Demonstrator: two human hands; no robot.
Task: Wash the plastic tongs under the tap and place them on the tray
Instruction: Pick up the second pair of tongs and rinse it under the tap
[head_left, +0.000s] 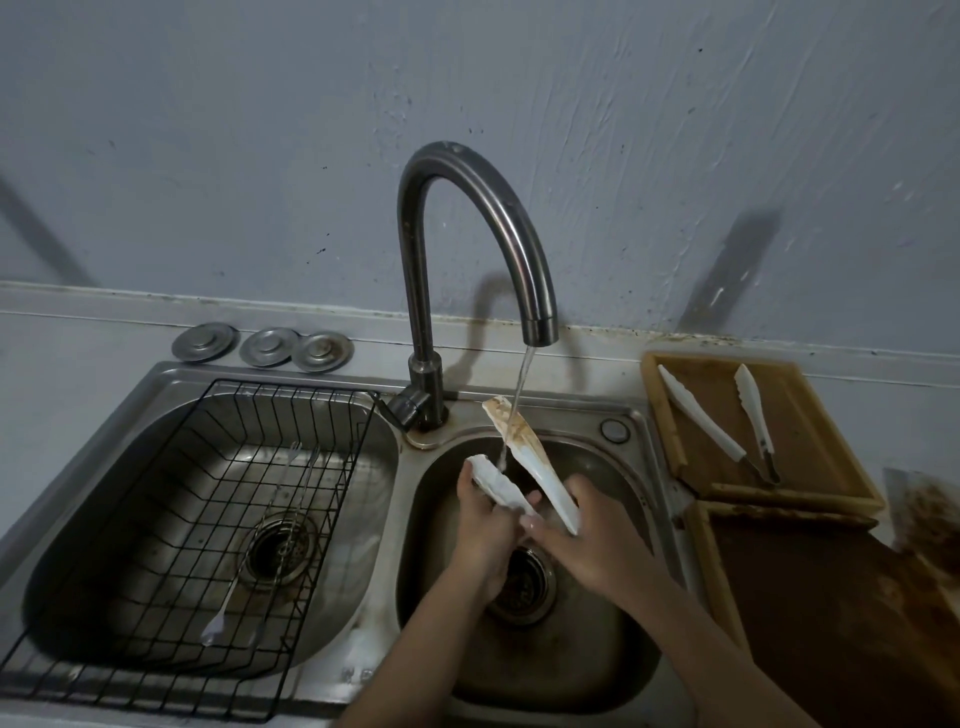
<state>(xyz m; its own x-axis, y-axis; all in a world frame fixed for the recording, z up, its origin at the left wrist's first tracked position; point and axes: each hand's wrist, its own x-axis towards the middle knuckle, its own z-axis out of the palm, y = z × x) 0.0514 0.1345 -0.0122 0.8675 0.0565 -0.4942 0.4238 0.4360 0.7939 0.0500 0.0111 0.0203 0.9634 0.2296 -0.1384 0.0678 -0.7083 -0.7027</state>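
White plastic tongs (524, 452) are held spread open over the right sink basin (613, 639). Brown stains cover the upper arm's tip, and the stream from the curved tap (470, 218) falls onto it. My left hand (485, 530) grips the lower arm of the tongs. My right hand (587, 535) holds the upper arm near its hinge end. A wooden tray (810, 410) at the right of the sink carries another pair of white tongs (727, 421), lying open.
The left basin holds a black wire rack (171, 582) with a spoon and thin utensils. Three metal drain lids (265, 344) lie behind it. A second, brown-stained wooden tray (821, 603) sits at the right front.
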